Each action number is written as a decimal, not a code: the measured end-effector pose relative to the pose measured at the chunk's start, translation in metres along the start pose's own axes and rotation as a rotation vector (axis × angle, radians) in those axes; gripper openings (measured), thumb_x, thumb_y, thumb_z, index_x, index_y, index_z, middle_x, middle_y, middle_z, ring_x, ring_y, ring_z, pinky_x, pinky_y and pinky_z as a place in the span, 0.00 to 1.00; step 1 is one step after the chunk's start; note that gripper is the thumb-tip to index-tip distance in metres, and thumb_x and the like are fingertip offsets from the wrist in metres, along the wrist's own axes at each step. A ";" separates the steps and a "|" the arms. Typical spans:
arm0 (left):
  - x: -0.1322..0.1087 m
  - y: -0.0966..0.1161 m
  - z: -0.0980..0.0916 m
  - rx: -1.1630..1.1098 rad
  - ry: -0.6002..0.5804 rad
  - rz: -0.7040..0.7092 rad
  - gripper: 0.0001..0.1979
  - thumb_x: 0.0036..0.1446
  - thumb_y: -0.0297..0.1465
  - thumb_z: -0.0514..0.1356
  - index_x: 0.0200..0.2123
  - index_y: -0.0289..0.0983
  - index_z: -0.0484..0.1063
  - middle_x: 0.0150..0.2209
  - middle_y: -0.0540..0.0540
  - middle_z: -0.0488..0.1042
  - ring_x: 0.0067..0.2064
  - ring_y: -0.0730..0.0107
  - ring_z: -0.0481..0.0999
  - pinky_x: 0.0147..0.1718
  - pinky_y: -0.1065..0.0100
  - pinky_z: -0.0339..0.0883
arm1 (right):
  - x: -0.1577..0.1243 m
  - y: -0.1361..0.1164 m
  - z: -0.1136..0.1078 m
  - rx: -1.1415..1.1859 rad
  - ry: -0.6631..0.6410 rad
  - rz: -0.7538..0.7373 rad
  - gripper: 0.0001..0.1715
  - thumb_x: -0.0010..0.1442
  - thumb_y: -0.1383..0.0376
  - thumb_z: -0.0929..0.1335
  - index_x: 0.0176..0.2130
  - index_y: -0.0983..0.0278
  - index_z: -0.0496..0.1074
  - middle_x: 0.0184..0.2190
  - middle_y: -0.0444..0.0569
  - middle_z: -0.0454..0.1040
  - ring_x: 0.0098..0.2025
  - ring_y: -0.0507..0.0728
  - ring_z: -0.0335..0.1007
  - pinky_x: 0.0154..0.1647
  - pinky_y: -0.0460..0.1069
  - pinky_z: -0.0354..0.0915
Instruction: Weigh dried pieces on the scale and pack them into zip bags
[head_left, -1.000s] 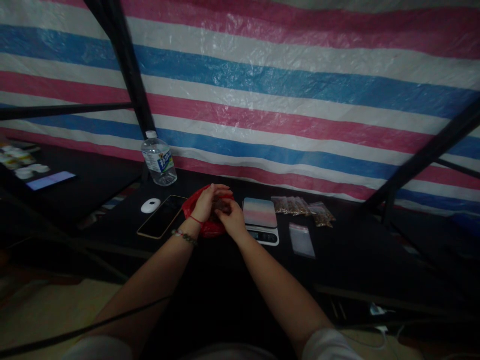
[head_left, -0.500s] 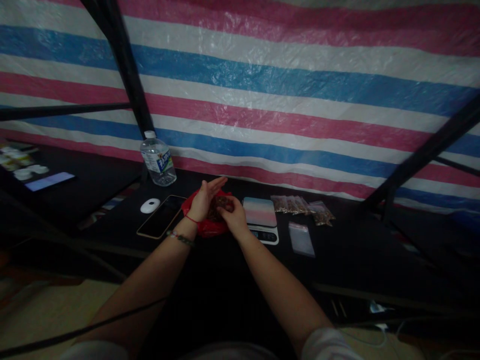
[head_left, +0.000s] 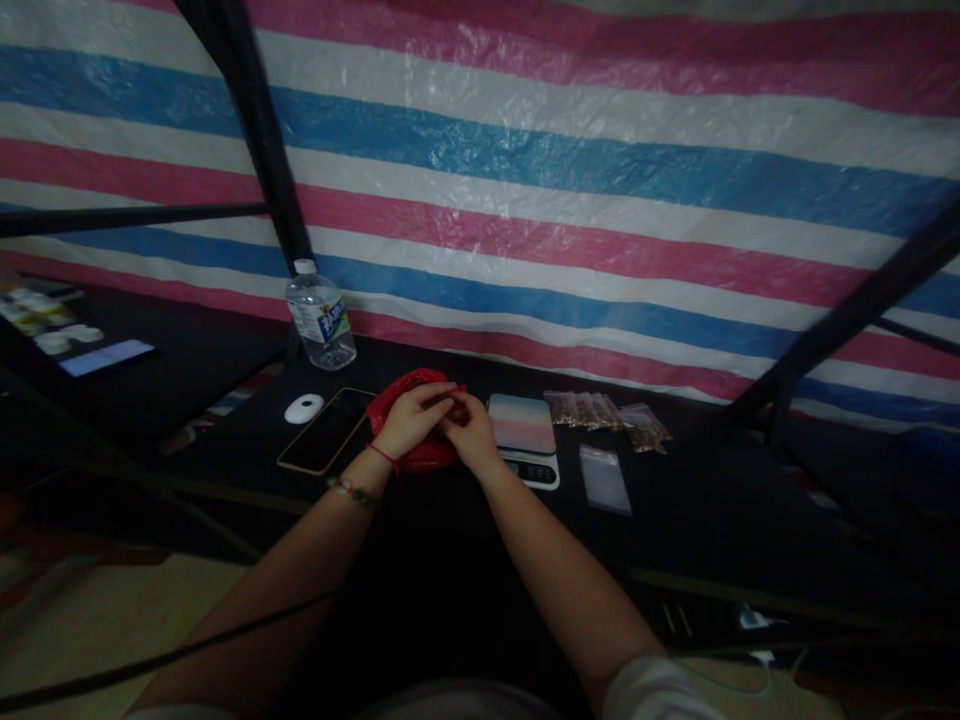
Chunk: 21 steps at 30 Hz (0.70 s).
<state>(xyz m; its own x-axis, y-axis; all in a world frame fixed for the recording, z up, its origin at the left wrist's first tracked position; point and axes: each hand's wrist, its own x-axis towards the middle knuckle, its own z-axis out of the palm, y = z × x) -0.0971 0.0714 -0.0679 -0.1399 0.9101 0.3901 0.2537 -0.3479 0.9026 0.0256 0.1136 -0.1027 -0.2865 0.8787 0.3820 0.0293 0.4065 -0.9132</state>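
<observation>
A red plastic bag (head_left: 409, 385) lies on the black table (head_left: 697, 520) in front of me. My left hand (head_left: 411, 420) rests over the bag with its fingers curled down on the plastic. My right hand (head_left: 471, 432) meets it at the bag's right side, fingers pinched together on the bag's edge. Whatever is inside the bag is hidden under both hands. A small digital scale (head_left: 523, 430) with a pastel-striped top stands just right of my right hand.
A dark phone (head_left: 324, 430) and a white oval object (head_left: 304, 408) lie left of the bag, a water bottle (head_left: 321, 318) behind them. Several small filled bags (head_left: 604, 412) and an empty clear zip bag (head_left: 604, 478) lie right of the scale. A striped tarp hangs behind.
My left hand was raised and open half a second ago, showing dark contents in the bag; it has come down and closed over the bag. My right hand stayed at the bag.
</observation>
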 end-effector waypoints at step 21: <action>-0.003 0.003 -0.009 -0.158 0.250 -0.051 0.19 0.53 0.40 0.59 0.44 0.34 0.75 0.46 0.39 0.76 0.45 0.59 0.76 0.49 0.59 0.69 | -0.001 -0.009 -0.002 0.165 -0.056 0.017 0.25 0.46 0.66 0.70 0.46 0.62 0.67 0.44 0.49 0.73 0.43 0.57 0.73 0.48 0.53 0.69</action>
<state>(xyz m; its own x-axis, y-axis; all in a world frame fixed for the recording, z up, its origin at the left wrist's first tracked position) -0.1048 0.0655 -0.0648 -0.3853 0.8504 0.3583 0.0907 -0.3515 0.9318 0.0277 0.1094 -0.0950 -0.3405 0.8676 0.3624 -0.1218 0.3414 -0.9320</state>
